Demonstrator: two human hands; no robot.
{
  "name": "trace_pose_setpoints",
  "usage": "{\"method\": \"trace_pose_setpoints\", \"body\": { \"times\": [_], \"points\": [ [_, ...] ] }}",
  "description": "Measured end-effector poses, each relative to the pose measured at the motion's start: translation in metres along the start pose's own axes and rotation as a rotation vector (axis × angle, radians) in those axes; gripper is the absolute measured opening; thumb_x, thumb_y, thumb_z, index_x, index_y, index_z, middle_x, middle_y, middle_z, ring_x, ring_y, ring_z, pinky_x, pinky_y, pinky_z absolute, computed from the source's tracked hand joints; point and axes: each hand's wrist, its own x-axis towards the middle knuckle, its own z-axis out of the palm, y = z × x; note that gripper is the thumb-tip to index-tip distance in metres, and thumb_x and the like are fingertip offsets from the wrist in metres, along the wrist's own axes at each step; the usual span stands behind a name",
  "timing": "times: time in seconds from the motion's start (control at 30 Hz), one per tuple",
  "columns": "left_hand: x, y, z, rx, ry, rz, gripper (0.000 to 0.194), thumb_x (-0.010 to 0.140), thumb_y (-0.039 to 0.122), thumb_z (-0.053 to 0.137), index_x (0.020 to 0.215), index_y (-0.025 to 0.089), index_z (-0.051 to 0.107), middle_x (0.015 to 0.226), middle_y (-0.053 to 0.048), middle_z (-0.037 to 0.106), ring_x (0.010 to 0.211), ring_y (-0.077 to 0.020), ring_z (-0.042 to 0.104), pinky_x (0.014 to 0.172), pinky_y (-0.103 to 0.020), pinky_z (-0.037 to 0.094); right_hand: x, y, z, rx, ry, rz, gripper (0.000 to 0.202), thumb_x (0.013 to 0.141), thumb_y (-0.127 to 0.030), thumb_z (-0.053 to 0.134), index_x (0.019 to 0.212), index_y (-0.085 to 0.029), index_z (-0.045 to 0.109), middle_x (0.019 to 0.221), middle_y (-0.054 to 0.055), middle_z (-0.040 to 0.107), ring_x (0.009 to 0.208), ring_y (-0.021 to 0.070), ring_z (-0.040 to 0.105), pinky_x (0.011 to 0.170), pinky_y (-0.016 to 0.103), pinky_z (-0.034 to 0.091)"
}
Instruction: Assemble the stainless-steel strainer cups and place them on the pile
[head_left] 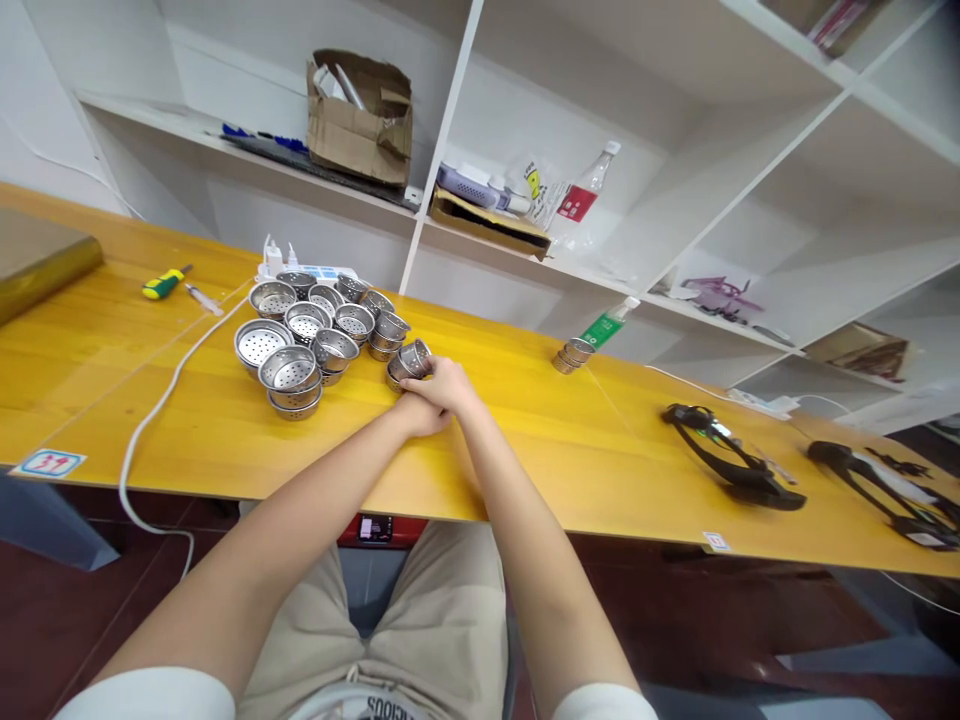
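Several perforated metal cups (289, 369) stand in stacks at the left of the yellow table (525, 440). At the right end of this group, my right hand (444, 384) has its fingers closed on a tilted metal cup (414, 357), which rests against another cup below it. My left hand (424, 414) lies low beside these cups, partly under my right hand; its fingers are mostly hidden. Farther right stands a separate small stack of metal cups (574, 355), away from both hands.
A green-labelled bottle (609, 322) is behind the small stack. A white cable (154, 410) crosses the left side, near a screwdriver (165, 284) and a power strip (319, 272). Black headsets (731, 465) lie at the right. White shelves (442, 120) rise behind the table.
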Motion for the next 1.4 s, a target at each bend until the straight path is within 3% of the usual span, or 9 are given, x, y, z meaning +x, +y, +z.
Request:
{"method": "trace_pose_setpoints", "body": {
  "times": [0.17, 0.23, 0.4, 0.5, 0.7, 1.03, 1.2, 1.3, 1.4],
  "points": [
    [-0.001, 0.000, -0.002, -0.077, -0.148, 0.033, 0.018, 0.091, 0.022, 0.061, 0.097, 0.019, 0.078, 0.103, -0.009, 0.079, 0.098, -0.0256, 0.073, 0.093, -0.035, 0.055, 0.002, 0.039, -0.015, 0.012, 0.073, 0.082, 0.033, 0.074, -0.052, 0.083, 0.089, -0.024, 0.073, 0.091, 0.005, 0.078, 0.093, 0.0286, 0.072, 0.086, 0.038, 0.055],
    [0.000, -0.002, -0.002, -0.117, -0.141, 0.044, 0.017, 0.088, 0.020, 0.061, 0.094, 0.020, 0.078, 0.099, -0.007, 0.080, 0.092, -0.0236, 0.074, 0.089, -0.033, 0.055, 0.004, 0.051, -0.012, 0.051, 0.112, 0.097, 0.031, 0.074, -0.049, 0.083, 0.088, -0.024, 0.072, 0.091, 0.005, 0.078, 0.092, 0.0276, 0.072, 0.087, 0.039, 0.055],
    [0.003, -0.011, -0.001, -0.128, -0.050, 0.015, 0.017, 0.089, 0.019, 0.060, 0.092, 0.017, 0.077, 0.105, -0.011, 0.080, 0.099, -0.0250, 0.073, 0.090, -0.034, 0.056, 0.004, 0.068, 0.006, 0.298, 0.214, 0.026, 0.036, 0.079, -0.051, 0.077, 0.100, -0.023, 0.072, 0.095, 0.004, 0.079, 0.088, 0.0230, 0.073, 0.090, 0.037, 0.056],
    [0.004, -0.014, 0.000, -0.116, -0.015, -0.004, 0.017, 0.089, 0.019, 0.060, 0.091, 0.016, 0.076, 0.102, -0.012, 0.079, 0.095, -0.0255, 0.073, 0.088, -0.034, 0.056, 0.003, 0.073, 0.012, 0.375, 0.226, -0.042, 0.041, 0.081, -0.055, 0.074, 0.105, -0.022, 0.073, 0.102, 0.005, 0.080, 0.091, 0.0224, 0.073, 0.091, 0.036, 0.056],
    [0.006, -0.022, -0.001, -0.138, 0.015, 0.014, 0.017, 0.086, 0.015, 0.060, 0.092, 0.017, 0.075, 0.098, -0.009, 0.079, 0.091, -0.0220, 0.072, 0.085, -0.031, 0.055, 0.008, 0.075, 0.018, 0.564, 0.317, -0.044, 0.045, 0.082, -0.061, 0.071, 0.100, -0.020, 0.072, 0.105, 0.008, 0.079, 0.097, 0.0231, 0.074, 0.094, 0.035, 0.056],
    [0.007, -0.031, 0.000, -0.187, 0.114, -0.093, 0.015, 0.085, 0.015, 0.060, 0.089, 0.017, 0.074, 0.092, -0.007, 0.077, 0.081, -0.0191, 0.069, 0.078, -0.030, 0.052, 0.008, 0.073, 0.024, 0.956, 0.385, 0.028, 0.051, 0.065, -0.065, 0.083, 0.082, -0.019, 0.068, 0.087, 0.005, 0.074, 0.085, 0.0202, 0.068, 0.078, 0.032, 0.056],
    [0.005, -0.027, -0.007, -0.155, 0.175, -0.172, 0.006, 0.085, 0.022, 0.065, 0.082, 0.019, 0.067, 0.083, -0.006, 0.073, 0.077, -0.0200, 0.066, 0.073, -0.031, 0.049, 0.006, 0.072, 0.021, 1.018, 0.379, 0.047, 0.052, 0.062, -0.065, 0.087, 0.080, -0.020, 0.067, 0.085, 0.004, 0.072, 0.085, 0.0191, 0.067, 0.075, 0.030, 0.057],
    [0.004, -0.019, -0.016, -0.086, 0.307, -0.301, 0.023, 0.086, 0.039, 0.071, 0.086, 0.018, 0.064, 0.082, -0.008, 0.070, 0.078, -0.0232, 0.066, 0.070, -0.032, 0.047, 0.006, 0.073, 0.021, 1.032, 0.380, 0.050, 0.052, 0.063, -0.064, 0.086, 0.080, -0.020, 0.066, 0.086, 0.004, 0.072, 0.086, 0.0192, 0.067, 0.076, 0.031, 0.058],
    [0.002, -0.013, -0.020, -0.095, 0.369, -0.375, 0.047, 0.083, 0.046, 0.076, 0.115, 0.015, 0.062, 0.092, -0.011, 0.073, 0.083, -0.0264, 0.070, 0.072, -0.032, 0.048, 0.008, 0.075, 0.022, 1.048, 0.378, 0.049, 0.052, 0.063, -0.064, 0.086, 0.080, -0.020, 0.065, 0.088, 0.004, 0.072, 0.088, 0.0196, 0.067, 0.075, 0.031, 0.060]
  ]
}}
